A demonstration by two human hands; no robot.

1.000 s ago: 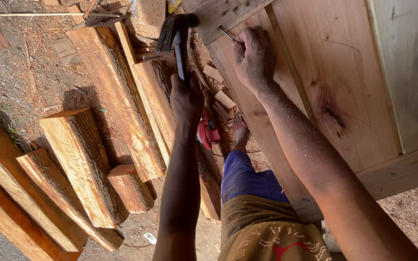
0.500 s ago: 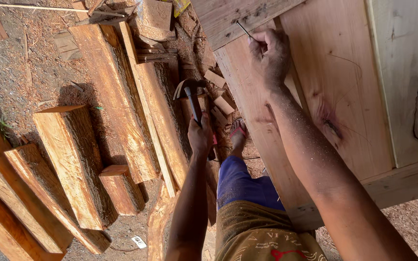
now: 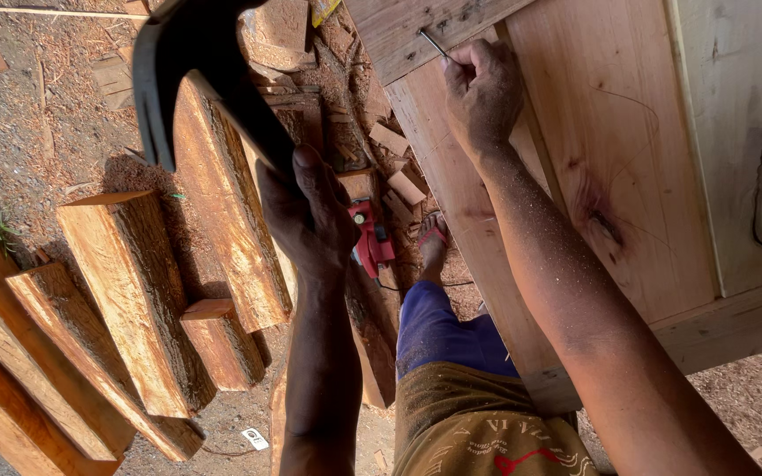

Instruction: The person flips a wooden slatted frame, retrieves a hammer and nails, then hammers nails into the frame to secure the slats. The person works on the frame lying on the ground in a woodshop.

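The left hand (image 3: pixel 315 211) is clenched around the handle of a dark steel claw hammer (image 3: pixel 191 66), raised well left of the pale wooden panel (image 3: pixel 628 150). The right hand (image 3: pixel 482 88) pinches a thin metal nail (image 3: pixel 435 44) upright against the panel's upper plank.

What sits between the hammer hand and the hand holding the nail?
Head view: offcut wood blocks on the sawdust ground lie between the left hand and right hand; a red power tool sits just below.

Open air between hammer (image 3: pixel 196 79) and nail (image 3: pixel 435 44), wooden panel (image 3: pixel 610 159) behind
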